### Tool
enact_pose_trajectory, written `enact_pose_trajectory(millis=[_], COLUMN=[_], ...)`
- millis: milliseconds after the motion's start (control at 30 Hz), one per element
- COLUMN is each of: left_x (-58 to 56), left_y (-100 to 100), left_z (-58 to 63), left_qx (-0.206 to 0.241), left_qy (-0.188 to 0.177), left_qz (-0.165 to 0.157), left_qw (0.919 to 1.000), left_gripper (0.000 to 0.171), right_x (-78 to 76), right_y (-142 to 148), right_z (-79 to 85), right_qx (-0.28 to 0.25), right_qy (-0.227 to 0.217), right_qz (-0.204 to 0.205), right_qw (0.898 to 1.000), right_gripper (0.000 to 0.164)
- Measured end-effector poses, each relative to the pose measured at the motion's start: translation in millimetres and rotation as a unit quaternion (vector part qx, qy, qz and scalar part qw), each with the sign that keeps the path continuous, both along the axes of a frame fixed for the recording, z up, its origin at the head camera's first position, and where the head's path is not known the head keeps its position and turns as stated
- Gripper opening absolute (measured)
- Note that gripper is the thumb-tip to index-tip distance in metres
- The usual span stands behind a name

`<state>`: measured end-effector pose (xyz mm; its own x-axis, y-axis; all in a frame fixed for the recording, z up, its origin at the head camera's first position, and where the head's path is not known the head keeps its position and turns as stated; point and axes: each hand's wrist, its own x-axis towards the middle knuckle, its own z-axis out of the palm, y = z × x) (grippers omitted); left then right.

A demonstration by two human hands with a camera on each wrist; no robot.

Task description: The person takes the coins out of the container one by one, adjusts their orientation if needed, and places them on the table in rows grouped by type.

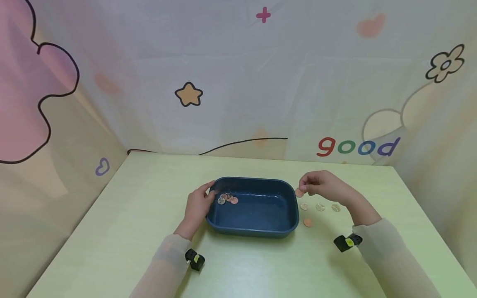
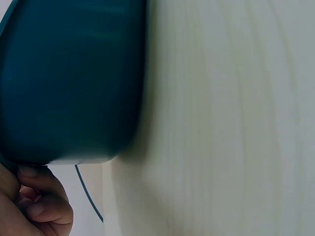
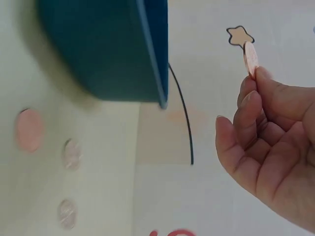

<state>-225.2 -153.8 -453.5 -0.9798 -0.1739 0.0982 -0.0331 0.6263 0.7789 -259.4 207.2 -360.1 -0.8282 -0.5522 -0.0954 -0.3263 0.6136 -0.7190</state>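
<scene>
A deep blue rectangular basin (image 1: 253, 232) with rounded corners stands on the table. My left hand (image 1: 197, 207) grips its left end, thumb over the rim; in the left wrist view, curled fingers (image 2: 47, 196) meet the outer wall. Between thumb and index finger my right hand (image 1: 328, 186) pinches a copper-coloured coin (image 3: 250, 60), raised near the basin's right rim. Inside the basin, at its left side, several copper and silvery coins (image 1: 234, 200) lie close together. To the right of the basin, a copper coin (image 1: 307, 222) lies in front of three pale coins (image 1: 320, 207).
The pale wood-grain table (image 1: 141, 256) runs back to a printed fabric backdrop (image 1: 238, 116). More fabric hangs at both sides. Small black devices (image 1: 195, 260) are worn at both wrists.
</scene>
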Motion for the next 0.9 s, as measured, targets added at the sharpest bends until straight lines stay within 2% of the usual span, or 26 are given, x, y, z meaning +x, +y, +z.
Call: enact_pose_trajectory(millis=[200,367,633,900], left_x=[-0.8,0.4,0.1,0.2], left_y=[0,0,1,0], left_z=[-2.1,-0.7,-0.2,-0.4], left_qx=[-0.011,-0.002,-0.004,-0.006], left_qy=[0.006,0.000,0.005,0.002], left_qz=[0.000,0.001,-0.004,-0.003], left_qw=[0.9999,1.0000,1.0000,1.0000], left_gripper=[0.040,0.041,0.041,0.041], right_x=[13.1,21.9,30.5,32.9], right_y=[17,25,34,47], right_z=[-12.8,-24.6,-41.0,-57.0], right_qx=[-0.013,-0.016,0.008,0.025], right_qy=[-0.012,-0.019,-0.017,-0.050], right_qz=[-0.028,-0.051,-0.092,-0.115], right_qw=[0.999,0.998,0.996,0.992], right_gripper=[0.012,0.012,0.012,0.014])
